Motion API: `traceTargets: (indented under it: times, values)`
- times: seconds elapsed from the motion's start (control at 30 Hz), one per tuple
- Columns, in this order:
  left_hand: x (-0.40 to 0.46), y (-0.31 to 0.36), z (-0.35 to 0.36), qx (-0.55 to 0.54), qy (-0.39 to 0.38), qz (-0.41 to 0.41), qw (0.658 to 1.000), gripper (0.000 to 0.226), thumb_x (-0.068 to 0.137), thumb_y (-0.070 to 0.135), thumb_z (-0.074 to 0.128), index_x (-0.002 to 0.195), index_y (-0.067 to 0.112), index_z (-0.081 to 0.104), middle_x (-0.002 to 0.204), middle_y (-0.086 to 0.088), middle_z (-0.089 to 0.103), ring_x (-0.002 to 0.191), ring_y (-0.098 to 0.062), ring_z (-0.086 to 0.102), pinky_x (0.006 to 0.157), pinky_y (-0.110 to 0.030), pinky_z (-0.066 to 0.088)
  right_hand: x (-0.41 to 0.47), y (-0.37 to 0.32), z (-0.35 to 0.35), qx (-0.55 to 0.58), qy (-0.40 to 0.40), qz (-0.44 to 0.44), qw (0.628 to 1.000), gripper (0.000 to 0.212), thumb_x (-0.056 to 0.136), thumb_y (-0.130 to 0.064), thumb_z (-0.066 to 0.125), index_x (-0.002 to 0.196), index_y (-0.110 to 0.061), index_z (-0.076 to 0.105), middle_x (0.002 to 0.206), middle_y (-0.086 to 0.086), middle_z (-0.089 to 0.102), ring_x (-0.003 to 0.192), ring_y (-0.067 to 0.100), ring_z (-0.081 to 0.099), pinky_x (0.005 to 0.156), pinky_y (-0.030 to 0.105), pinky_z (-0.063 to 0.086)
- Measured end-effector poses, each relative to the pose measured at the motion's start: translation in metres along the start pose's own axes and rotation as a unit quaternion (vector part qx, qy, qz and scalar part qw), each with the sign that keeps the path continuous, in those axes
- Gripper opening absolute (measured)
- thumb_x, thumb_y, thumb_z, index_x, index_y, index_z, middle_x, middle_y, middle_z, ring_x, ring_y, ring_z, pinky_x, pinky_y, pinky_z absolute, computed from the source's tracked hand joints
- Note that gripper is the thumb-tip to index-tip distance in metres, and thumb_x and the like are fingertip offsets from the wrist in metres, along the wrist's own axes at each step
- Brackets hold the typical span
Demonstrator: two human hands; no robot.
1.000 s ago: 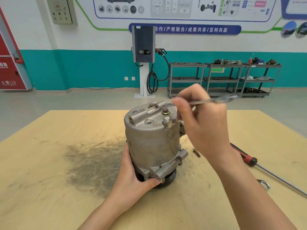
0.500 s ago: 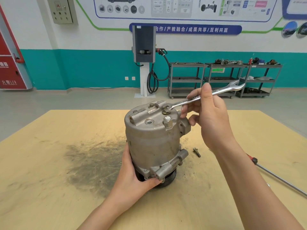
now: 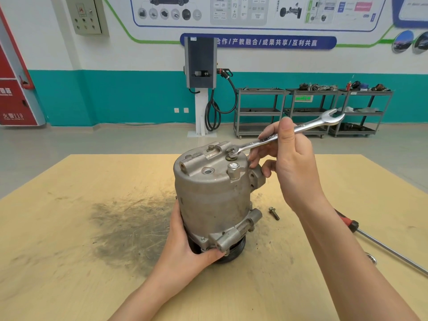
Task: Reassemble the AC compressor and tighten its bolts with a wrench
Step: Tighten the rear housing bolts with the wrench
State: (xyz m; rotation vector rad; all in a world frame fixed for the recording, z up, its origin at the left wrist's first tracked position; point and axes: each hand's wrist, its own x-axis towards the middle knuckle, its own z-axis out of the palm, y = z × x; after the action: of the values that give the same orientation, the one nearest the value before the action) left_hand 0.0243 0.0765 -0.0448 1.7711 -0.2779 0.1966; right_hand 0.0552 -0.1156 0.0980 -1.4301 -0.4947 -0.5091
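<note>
a: so where's the ac compressor (image 3: 213, 200)?
b: upright on the wooden table (image 3: 69, 228), left hand (image 3: 185, 249) curled round its base.
a: right hand (image 3: 289, 163)?
b: pinching a combination wrench (image 3: 284, 133), its ring end seemingly on a top bolt (image 3: 231, 154). spare bolt (image 3: 274, 213) just beside.

On the blue banner (image 3: 258, 42) behind the charger (image 3: 201, 63), white characters read 合作/产教融合/成果共享/互利共赢. Far left of the charger, the red cabinet (image 3: 14, 98) carries 火警119, with smaller print under it too blurred to read. The wrench (image 3: 287, 133), in front of the charger and to its right, has a stamped 12 near its open end and another number near the ring end that looks like 10 or 12; the brand mark between them cannot be read, nor the small print on the wall posters (image 3: 254, 10) above the banner.
</note>
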Motion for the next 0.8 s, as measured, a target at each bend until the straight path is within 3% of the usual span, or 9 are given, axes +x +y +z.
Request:
traceTargets:
  times: [0.27,0.43,0.57,0.7,0.8]
  values:
    - [0.000,-0.001,0.000,-0.003,0.001,0.000,1.000,0.126,0.051,0.053,0.086,0.149,0.041,0.007,0.127,0.047,0.039,0.123,0.021,0.039,0.090,0.004,0.034,0.000,0.000,0.001,-0.010,0.006,-0.007,1.000,0.041,0.094,-0.049,0.031,0.081,-0.018,0.054,0.064,0.012,0.064,0.054,0.025,0.060,0.040,0.025,0.038]
    - [0.000,0.000,0.001,0.005,0.009,-0.002,1.000,0.115,0.050,0.051,0.085,0.135,0.059,0.008,0.120,0.054,0.037,0.119,0.026,0.038,0.086,0.007,0.032,-0.002,0.000,0.004,-0.048,0.017,-0.046,0.998,0.040,0.094,-0.051,0.032,0.081,-0.019,0.052,0.063,0.013,0.062,0.052,0.023,0.062,0.043,0.017,0.040]
    - [0.000,0.000,0.000,-0.002,0.005,-0.008,1.000,0.123,0.049,0.053,0.085,0.146,0.044,0.010,0.123,0.047,0.042,0.120,0.020,0.042,0.087,0.003,0.037,-0.004,-0.003,0.008,-0.112,0.031,-0.091,0.989,0.035,0.097,-0.046,0.035,0.081,-0.019,0.050,0.059,0.003,0.061,0.051,0.021,0.063,0.043,0.018,0.041]
    - [0.000,0.001,0.001,-0.001,0.004,-0.007,1.000,0.123,0.049,0.054,0.085,0.146,0.043,0.010,0.123,0.046,0.042,0.119,0.021,0.043,0.085,0.004,0.036,-0.010,-0.008,0.013,-0.247,0.032,-0.177,0.952,0.035,0.098,-0.044,0.037,0.081,-0.016,0.052,0.057,-0.003,0.059,0.050,0.018,0.060,0.047,0.042,0.049]
    - [0.000,0.001,0.001,0.002,0.008,-0.006,1.000,0.118,0.050,0.054,0.085,0.142,0.049,0.011,0.120,0.049,0.041,0.118,0.022,0.042,0.083,0.006,0.035,-0.015,-0.010,0.020,-0.380,0.038,-0.270,0.884,0.048,0.097,-0.047,0.038,0.081,-0.007,0.058,0.054,-0.003,0.055,0.043,0.016,0.050,0.039,0.036,0.044]
